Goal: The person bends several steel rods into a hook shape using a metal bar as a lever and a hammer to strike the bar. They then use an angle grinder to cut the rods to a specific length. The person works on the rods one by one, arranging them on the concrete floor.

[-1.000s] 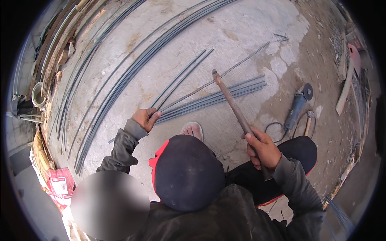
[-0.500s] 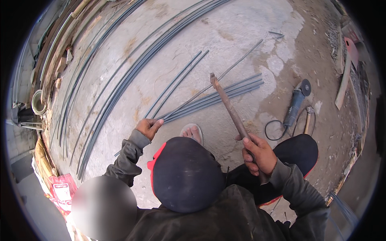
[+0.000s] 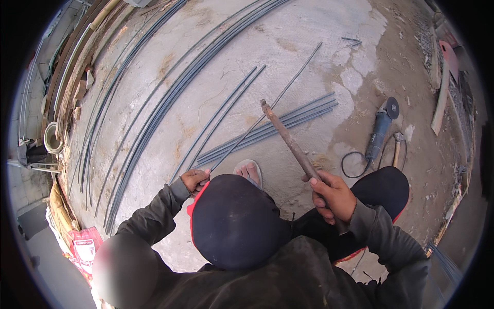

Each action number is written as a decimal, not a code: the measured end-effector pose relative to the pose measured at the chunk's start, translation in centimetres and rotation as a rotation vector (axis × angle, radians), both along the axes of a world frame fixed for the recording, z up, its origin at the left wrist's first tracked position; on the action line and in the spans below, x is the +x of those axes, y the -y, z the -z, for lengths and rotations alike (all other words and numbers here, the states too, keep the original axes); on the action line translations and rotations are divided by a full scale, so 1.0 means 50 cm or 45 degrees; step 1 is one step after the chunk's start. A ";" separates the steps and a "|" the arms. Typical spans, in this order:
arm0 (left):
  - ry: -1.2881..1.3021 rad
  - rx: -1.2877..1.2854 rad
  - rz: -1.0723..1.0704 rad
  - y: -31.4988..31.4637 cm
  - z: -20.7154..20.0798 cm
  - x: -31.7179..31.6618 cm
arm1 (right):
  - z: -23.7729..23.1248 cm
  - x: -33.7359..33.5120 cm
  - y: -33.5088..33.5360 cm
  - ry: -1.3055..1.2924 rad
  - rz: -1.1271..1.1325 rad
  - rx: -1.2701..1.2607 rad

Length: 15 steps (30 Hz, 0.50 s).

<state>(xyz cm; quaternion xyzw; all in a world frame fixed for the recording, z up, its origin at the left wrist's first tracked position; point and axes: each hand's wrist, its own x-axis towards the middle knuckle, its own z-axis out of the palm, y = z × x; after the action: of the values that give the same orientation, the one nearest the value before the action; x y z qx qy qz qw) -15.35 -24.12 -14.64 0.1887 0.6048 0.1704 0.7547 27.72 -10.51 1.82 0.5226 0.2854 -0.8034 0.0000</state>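
My left hand (image 3: 195, 181) is closed around the near end of a thin steel rebar rod (image 3: 302, 70), beside my left knee. From there the rod slants away to the far right, crossing over a bundle of short rebar rods (image 3: 303, 116) on the concrete. A long rusty bending bar (image 3: 294, 142) with a notched head is gripped by its near end in my right hand (image 3: 333, 198). The bar's head lies at the rod's middle; whether they touch, I cannot tell. Two separate rods (image 3: 226, 111) lie left of the bundle.
Long rebar rods (image 3: 172, 85) stretch across the floor at left. An angle grinder (image 3: 381, 129) with its cord lies at right, beside a wooden-handled hammer (image 3: 397, 149). Short offcuts (image 3: 352, 40) rest at the far right. A red-and-white sack (image 3: 85, 244) stands at near left.
My left hand has come a little nearer, drawing the rod's near end along. The rod's far end has swung left, and the bending bar's head has shifted slightly left.
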 end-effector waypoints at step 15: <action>-0.499 0.421 -0.074 0.010 0.018 0.109 | 0.028 -0.039 -0.012 0.088 -0.010 0.138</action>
<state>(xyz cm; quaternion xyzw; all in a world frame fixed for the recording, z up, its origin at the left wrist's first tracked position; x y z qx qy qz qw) -9.88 -24.59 -15.57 0.3215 0.7085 0.2489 0.5768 25.78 -9.92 0.43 0.5482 0.3305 -0.7681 -0.0153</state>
